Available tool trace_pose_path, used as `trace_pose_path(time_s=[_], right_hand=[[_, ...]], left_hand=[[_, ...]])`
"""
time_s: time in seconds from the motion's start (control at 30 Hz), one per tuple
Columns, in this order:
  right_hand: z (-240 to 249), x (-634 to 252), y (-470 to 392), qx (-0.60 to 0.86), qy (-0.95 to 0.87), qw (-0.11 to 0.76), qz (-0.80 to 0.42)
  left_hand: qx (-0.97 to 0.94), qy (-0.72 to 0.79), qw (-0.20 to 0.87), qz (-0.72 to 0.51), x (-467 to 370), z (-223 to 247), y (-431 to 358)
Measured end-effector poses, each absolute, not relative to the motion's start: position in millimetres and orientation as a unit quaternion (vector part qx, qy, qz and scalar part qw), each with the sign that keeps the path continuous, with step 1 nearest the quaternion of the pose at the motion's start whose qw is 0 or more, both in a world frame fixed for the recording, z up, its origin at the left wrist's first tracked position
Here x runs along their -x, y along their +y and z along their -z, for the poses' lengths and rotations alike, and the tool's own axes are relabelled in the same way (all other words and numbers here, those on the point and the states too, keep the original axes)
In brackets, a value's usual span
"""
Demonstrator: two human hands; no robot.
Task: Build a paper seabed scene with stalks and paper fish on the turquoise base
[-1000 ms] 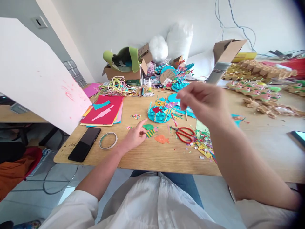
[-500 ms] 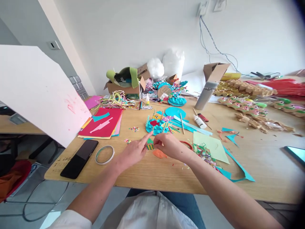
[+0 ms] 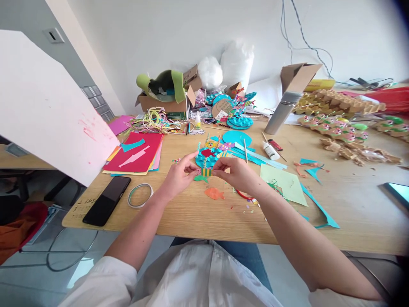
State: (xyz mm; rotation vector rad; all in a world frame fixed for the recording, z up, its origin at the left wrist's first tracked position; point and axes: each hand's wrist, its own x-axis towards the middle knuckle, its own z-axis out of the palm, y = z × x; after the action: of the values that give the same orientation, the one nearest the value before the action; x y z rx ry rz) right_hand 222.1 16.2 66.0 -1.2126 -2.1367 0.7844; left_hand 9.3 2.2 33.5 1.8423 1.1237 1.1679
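Note:
Between my two hands is a small green-and-yellow striped paper strip, pinched at its ends. My left hand has thumb and fingertips closed at the left end. At the right end, my right hand pinches with thumb and forefinger. Just below the strip a green paper fish shows, partly covered. An orange paper fish lies flat nearer to me. Right behind my fingers stands a blue crinkled paper piece carrying a red paper fish and other paper cut-outs; my hands hide part of it.
At left lie a phone, a tape roll and red paper sheets. To the right are a glue bottle, light green paper and blue scraps. A grey flask and a cardboard box stand behind.
My left hand has gone from pointing with its forefinger to pinching the strip's left end. Both hands and the striped strip are raised slightly, and the orange fish is more exposed. The view has tilted down.

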Motion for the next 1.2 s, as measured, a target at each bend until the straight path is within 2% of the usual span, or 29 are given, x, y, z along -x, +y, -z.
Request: trace_pose_path(time_s=[0.23,0.57,0.87,1.03,1.1,1.2], right_hand=[[-69,-226,19,0.448,-0.785,0.318,-0.287],[-58,-227,25,0.44,-0.756,0.331,-0.354],[-54,-227,30,0.433,-0.752,0.328,-0.373],[-73,-234,32,0.427,-0.778,0.302,-0.348],[-89,-238,39,0.427,-0.781,0.316,-0.329],[-111,-241,62,0.43,-0.758,0.384,-0.306]], left_hand=[[-0.662,0.422,0.389,-0.483,-14,-36,11],[-0.613,0.406,0.461,-0.497,-16,-33,16],[-0.64,0.431,0.416,-0.481,-21,-34,16],[-0.666,0.418,0.401,-0.471,-24,-53,16],[-0.658,0.405,0.394,-0.498,-23,-64,25],[-0.614,0.394,0.354,-0.586,-18,-73,53]])
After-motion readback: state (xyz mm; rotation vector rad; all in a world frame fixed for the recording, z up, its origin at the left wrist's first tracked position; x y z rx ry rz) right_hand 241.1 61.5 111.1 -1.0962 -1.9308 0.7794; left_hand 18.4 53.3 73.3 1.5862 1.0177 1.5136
